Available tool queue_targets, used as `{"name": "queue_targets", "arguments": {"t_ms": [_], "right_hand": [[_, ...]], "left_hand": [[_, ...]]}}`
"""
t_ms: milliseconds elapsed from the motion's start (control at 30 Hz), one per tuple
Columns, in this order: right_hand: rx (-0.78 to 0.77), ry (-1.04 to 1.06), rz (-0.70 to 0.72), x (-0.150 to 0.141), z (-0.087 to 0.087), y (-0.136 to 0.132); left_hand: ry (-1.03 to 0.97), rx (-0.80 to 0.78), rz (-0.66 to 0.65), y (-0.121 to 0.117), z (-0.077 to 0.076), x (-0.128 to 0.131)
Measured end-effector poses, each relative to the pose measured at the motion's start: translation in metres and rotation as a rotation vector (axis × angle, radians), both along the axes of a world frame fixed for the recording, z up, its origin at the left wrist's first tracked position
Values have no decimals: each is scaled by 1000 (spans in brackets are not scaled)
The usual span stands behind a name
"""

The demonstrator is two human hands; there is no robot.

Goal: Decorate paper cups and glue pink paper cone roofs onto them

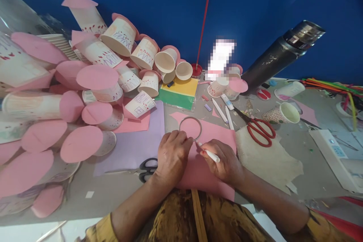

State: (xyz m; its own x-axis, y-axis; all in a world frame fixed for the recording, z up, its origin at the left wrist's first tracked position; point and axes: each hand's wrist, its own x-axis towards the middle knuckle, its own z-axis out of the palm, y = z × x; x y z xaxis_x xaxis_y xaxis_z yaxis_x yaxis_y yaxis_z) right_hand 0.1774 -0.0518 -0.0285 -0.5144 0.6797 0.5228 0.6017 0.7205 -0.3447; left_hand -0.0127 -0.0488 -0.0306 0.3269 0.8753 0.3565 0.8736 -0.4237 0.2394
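Observation:
A thin grey ring (201,124) lies flat on a sheet of pink paper (221,136) in front of me. My left hand (173,155) is closed over the ring's near edge, its fingers bent and pressing it down; the fingertips are partly hidden. In my right hand (224,164) is a white marker pen (212,155), slanted, with its tip at the ring's lower right edge. Black-handled scissors (124,172) lie beside my left wrist, partly on a purple sheet (130,145).
Many decorated paper cups with pink paper pieces (82,143) crowd the left side. Red-handled scissors (255,136) rest on a pale torn sheet (275,162) at right. Loose white pens (219,109), a patterned cup (283,113) and a leaning black flask (272,56) stand farther back.

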Motion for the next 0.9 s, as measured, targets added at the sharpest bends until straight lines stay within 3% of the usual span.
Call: {"name": "queue_targets", "arguments": {"t_ms": [400,533,700,800,900], "right_hand": [[7,39,133,-11,0,3],[22,74,79,7,22,7],[-109,71,-210,25,56,32],[-117,65,-182,21,61,50],[-112,67,-122,11,61,61]], "left_hand": [[-19,-51,-24,2,0,-4],[20,-58,-15,2,2,-3],[140,-6,-55,-3,11,0],[207,-27,-35,-8,19,3],[295,-154,-26,-17,22,8]]}}
